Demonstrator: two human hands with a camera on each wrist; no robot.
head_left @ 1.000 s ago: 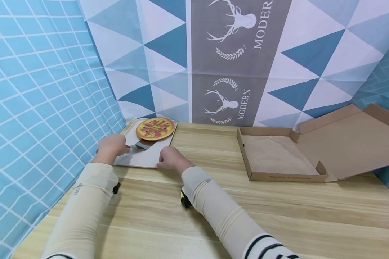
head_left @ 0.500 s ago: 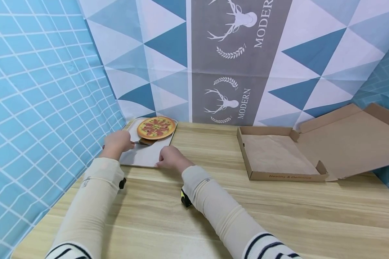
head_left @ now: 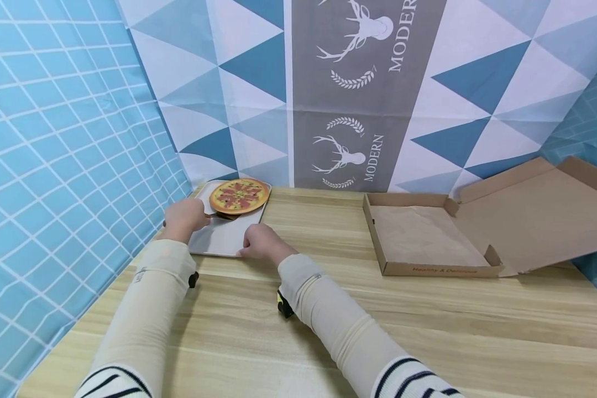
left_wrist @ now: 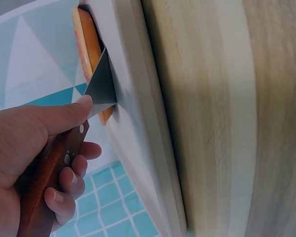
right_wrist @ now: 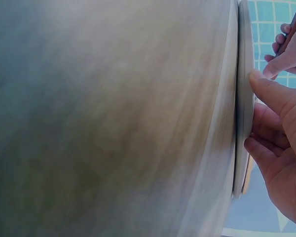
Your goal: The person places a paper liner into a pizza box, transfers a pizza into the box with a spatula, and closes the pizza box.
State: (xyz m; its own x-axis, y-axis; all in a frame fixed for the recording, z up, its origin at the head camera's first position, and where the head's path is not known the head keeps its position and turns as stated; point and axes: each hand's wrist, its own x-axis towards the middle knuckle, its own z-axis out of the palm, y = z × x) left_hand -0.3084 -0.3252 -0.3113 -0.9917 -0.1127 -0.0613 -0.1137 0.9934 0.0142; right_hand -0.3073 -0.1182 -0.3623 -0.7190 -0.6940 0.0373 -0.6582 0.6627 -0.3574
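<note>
A pizza [head_left: 240,195] with a golden rim and reddish topping lies toward the back of a white tray [head_left: 219,240]. My left hand [head_left: 184,216] grips the brown wooden handle of a spatula [left_wrist: 52,173], thumb stretched along it toward the metal blade. In the left wrist view the blade [left_wrist: 103,81] slopes down to the tray, its front part at the underside of the pizza [left_wrist: 89,42]. At the tray's near right corner is my right hand [head_left: 265,243]. Thumb and fingertips hold the tray's rim [right_wrist: 244,113] in the right wrist view.
An open cardboard pizza box [head_left: 428,272], lined with brown paper [head_left: 423,232], stands on the wooden table [head_left: 323,221] at right. Its lid [head_left: 552,215] leans out rightward. Blue tiled cloth [head_left: 79,138] borders the left side; a patterned cloth [head_left: 258,83] rises behind.
My left hand has moved right and forward with the spatula, and its blade has slid farther under the pizza. The right hand has stayed at the tray's corner.
</note>
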